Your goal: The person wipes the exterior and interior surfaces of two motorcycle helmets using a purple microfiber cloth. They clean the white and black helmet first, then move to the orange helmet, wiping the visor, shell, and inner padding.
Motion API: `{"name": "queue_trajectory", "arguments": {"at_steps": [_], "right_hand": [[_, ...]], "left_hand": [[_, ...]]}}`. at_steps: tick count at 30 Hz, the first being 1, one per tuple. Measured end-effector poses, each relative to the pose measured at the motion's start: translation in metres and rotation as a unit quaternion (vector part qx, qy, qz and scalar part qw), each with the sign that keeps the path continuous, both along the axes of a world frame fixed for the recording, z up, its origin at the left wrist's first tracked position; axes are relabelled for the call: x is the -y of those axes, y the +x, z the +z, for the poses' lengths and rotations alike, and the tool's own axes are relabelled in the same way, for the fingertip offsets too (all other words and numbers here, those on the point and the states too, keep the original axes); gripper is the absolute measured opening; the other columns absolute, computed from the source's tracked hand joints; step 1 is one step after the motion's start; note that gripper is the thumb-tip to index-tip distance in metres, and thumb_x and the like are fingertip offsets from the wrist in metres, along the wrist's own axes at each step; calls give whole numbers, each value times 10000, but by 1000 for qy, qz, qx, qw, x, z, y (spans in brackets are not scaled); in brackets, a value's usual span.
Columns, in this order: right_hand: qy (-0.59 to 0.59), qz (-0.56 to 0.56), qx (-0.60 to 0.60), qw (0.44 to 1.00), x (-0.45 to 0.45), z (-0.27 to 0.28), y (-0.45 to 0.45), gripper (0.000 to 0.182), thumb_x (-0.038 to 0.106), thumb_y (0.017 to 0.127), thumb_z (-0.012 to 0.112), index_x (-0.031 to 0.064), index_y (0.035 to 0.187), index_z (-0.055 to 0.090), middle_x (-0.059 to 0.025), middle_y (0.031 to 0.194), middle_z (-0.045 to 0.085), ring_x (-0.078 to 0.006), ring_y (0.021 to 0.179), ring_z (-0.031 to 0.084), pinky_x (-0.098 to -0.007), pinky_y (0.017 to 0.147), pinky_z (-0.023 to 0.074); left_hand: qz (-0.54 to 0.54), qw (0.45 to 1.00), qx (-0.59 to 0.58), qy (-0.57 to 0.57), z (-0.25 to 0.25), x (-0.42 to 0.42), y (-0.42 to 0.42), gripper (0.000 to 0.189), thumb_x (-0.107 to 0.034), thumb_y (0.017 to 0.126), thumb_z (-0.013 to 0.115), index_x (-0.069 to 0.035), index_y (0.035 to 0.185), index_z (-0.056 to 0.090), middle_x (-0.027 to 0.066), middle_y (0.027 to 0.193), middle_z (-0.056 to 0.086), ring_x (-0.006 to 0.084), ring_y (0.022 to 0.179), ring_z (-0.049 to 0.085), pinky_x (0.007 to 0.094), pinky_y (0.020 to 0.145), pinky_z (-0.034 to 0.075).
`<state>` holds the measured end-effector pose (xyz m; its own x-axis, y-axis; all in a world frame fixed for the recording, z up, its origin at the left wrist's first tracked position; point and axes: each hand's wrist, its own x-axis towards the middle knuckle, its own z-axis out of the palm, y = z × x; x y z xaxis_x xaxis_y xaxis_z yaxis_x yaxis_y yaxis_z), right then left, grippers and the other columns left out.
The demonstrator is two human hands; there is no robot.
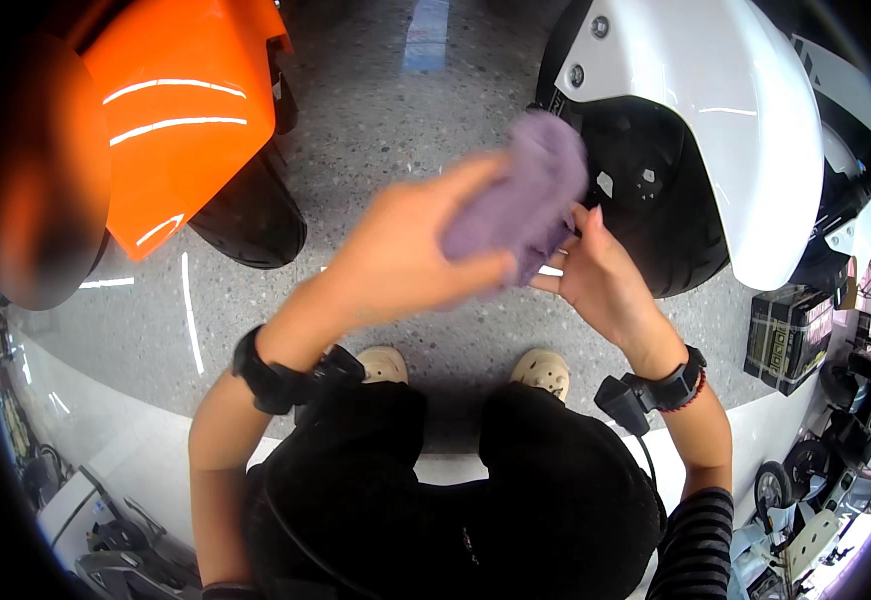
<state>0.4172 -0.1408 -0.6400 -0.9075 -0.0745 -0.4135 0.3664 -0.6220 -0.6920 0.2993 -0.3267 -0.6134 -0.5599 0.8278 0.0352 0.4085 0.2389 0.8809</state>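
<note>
A folded purple cloth [518, 195], somewhat blurred, is gripped in my left hand [413, 240], whose thumb lies along its lower edge. My right hand [600, 277] is at the cloth's lower right side with the fingers spread; whether they pinch its edge cannot be told. Just beyond the hands on the right stands a black tyre [675, 262] under a glossy white fender [735, 112], fixed with bolts. On the left an orange fender or body panel [187, 112] sits over another black tyre [255, 217].
Speckled grey floor [375, 97] lies between the two vehicles, with a bluish strip [426, 34] on it farther off. A strapped black box [788, 337] stands at the right. More scooters or similar vehicles [810, 480] are at the lower right. My beige clogs [540, 373] are below the hands.
</note>
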Motion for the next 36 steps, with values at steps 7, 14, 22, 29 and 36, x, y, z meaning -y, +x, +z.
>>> {"name": "queue_trajectory", "arguments": {"at_steps": [7, 14, 22, 29, 36], "right_hand": [[-35, 47, 31, 998, -5, 0, 5, 482, 252, 841, 638, -7, 1207, 461, -98, 1120, 552, -198, 1096, 515, -354, 944, 418], [39, 29, 35, 998, 7, 23, -4, 678, 228, 795, 677, -2, 1331, 331, -128, 1268, 470, -239, 1184, 459, -377, 1026, 352], [278, -45, -74, 957, 12, 51, -13, 666, 139, 710, 736, -33, 1264, 409, -110, 1167, 527, -183, 1106, 490, -318, 940, 390], [492, -107, -287, 815, 7, 52, 7, 745, 192, 704, 766, -1, 1296, 356, -134, 1200, 518, -223, 1110, 511, -355, 957, 415], [543, -141, -266, 784, -1, 82, 28, 674, 186, 729, 732, 22, 1290, 398, -137, 1180, 549, -239, 1070, 552, -358, 901, 469]], "left_hand": [[-165, 978, 66, -109, 35, -4, 19, 600, -213, 737, 709, -47, 1262, 472, 149, 935, 637, 238, 822, 647, 308, 670, 512], [38, 998, 57, 13, 20, 5, -28, 626, -268, 758, 723, -76, 1291, 457, 134, 1160, 556, 215, 1008, 568, 331, 796, 493], [-2, 983, 180, -32, 18, 3, -11, 824, -456, 727, 720, 84, 1270, 417, 269, 1168, 536, 308, 1042, 579, 351, 903, 453], [-57, 913, 387, 115, -8, 22, -2, 368, -112, 823, 640, 15, 1159, 560, 113, 995, 649, 166, 949, 607, 297, 829, 478], [-25, 927, 373, 11, -20, 26, -12, 242, -50, 846, 583, -31, 1087, 598, 79, 981, 646, 136, 916, 606, 265, 812, 487]]}}
